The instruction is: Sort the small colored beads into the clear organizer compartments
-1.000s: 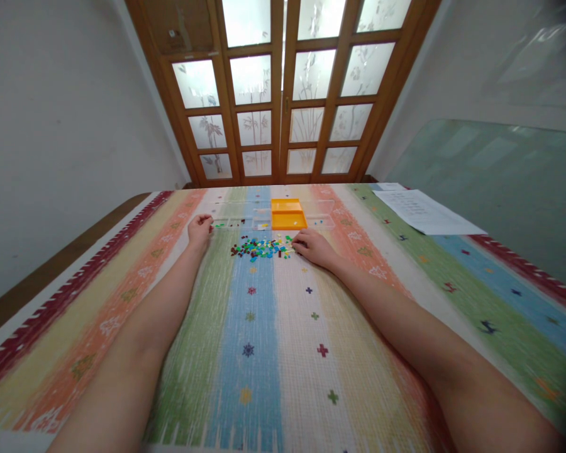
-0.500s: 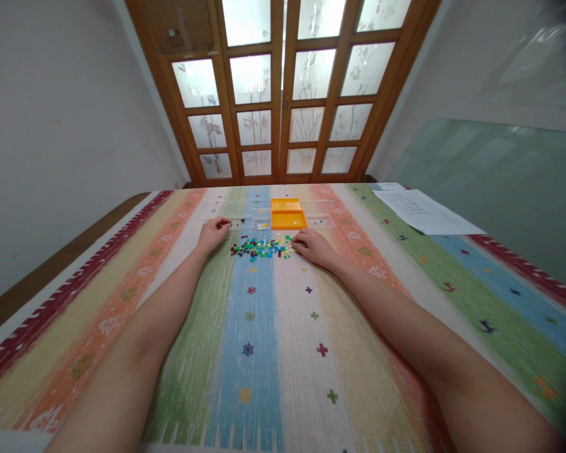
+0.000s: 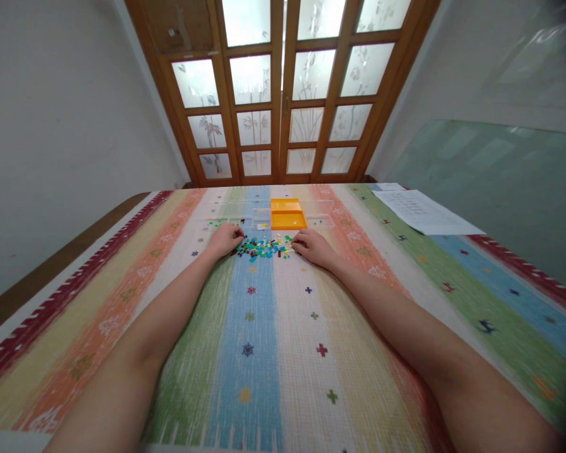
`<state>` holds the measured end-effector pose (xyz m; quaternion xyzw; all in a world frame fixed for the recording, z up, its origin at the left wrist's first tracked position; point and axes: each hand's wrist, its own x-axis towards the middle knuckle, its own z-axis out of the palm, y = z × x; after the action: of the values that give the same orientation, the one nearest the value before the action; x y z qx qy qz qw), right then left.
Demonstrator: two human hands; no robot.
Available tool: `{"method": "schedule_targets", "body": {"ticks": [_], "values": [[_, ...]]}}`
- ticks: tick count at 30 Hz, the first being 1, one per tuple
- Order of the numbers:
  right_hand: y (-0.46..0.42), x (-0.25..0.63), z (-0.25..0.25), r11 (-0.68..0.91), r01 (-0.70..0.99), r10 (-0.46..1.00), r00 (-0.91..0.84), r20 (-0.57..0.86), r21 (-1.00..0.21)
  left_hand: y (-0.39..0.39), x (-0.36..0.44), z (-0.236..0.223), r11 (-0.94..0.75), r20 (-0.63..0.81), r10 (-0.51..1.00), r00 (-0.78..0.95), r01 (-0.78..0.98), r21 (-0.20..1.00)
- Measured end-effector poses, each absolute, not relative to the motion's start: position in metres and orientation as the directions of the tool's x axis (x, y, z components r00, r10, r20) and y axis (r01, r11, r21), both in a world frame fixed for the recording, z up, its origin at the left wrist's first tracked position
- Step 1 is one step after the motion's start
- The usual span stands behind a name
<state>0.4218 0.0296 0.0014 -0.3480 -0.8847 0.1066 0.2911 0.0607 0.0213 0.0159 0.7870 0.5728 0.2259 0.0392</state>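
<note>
Striped, multicoloured cloth (image 3: 259, 384) lies beneath. At nine o'clock of the heap, the left hand (image 3: 224, 240) bends its fingers, any grip unclear. Tiny, mixed-colour plastic pieces (image 3: 263, 248) form the central heap: probably light, stiff, slippery, best pinched by their edges. An open orange plastic box (image 3: 283, 221) sits at one o'clock; at three, the right hand (image 3: 314, 248) curls, its hold hidden. Since earlier, the left hand has moved rightward.

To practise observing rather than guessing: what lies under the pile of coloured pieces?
The striped tablecloth: its blue and white stripes run to the pile and show beyond. What it covers, or the left hand and right hand hide, cannot be seen.
</note>
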Motion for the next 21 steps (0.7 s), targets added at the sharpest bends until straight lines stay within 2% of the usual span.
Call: {"method": "schedule_targets", "body": {"ticks": [4,7,11,16,21], "values": [[0.032,0.422,-0.001,0.734,0.555,0.679,-0.590,0.437,-0.392,0.021,0.062,0.014,-0.279,0.324,0.937,0.128,0.834,0.476],[0.033,0.423,-0.003,0.734,0.556,0.679,-0.588,0.440,-0.391,0.025,0.061,0.011,-0.245,0.352,0.936,0.012,0.739,0.627],[0.033,0.423,-0.002,0.728,0.561,0.685,-0.582,0.438,-0.394,0.031,0.056,0.006,-0.216,0.352,0.929,-0.115,0.604,0.767],[0.031,0.422,0.000,0.728,0.559,0.686,-0.583,0.436,-0.397,0.033,0.055,0.008,-0.188,0.298,0.933,-0.203,0.431,0.883],[0.031,0.422,0.000,0.733,0.557,0.680,-0.588,0.439,-0.390,0.032,0.057,0.012,-0.154,0.242,0.939,-0.243,0.332,0.930]]}}
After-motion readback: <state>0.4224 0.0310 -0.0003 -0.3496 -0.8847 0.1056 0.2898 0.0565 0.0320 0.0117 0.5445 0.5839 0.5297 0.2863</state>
